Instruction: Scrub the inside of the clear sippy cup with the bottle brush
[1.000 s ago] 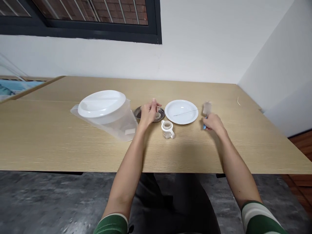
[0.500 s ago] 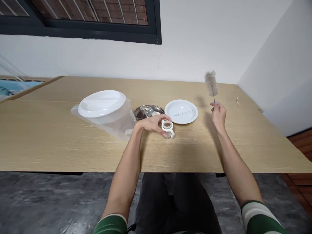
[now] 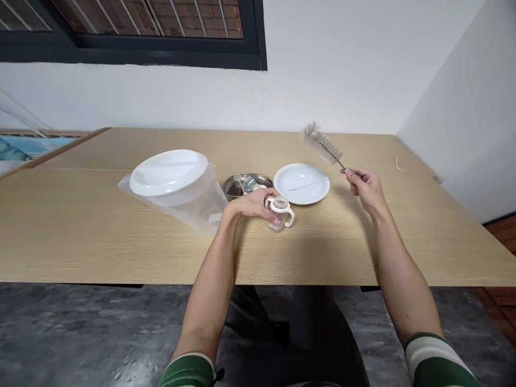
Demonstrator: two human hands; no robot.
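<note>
Bottle brush (image 3: 322, 144) in my right hand (image 3: 364, 186), pinched at the handle end, bristle head tilted up and left, in the air above the far rim of the small white plate (image 3: 301, 184). My left hand (image 3: 253, 202) is wrapped around a small clear bottle with two white handles (image 3: 279, 212), mouth up, at the table (image 3: 121, 242) surface just in front of the plate. Steel bowl (image 3: 246, 184) sits right behind that hand, small clear parts inside. Left of the bowl: larger white plate (image 3: 168, 171) on top of a clear plastic container (image 3: 197, 207)
</note>
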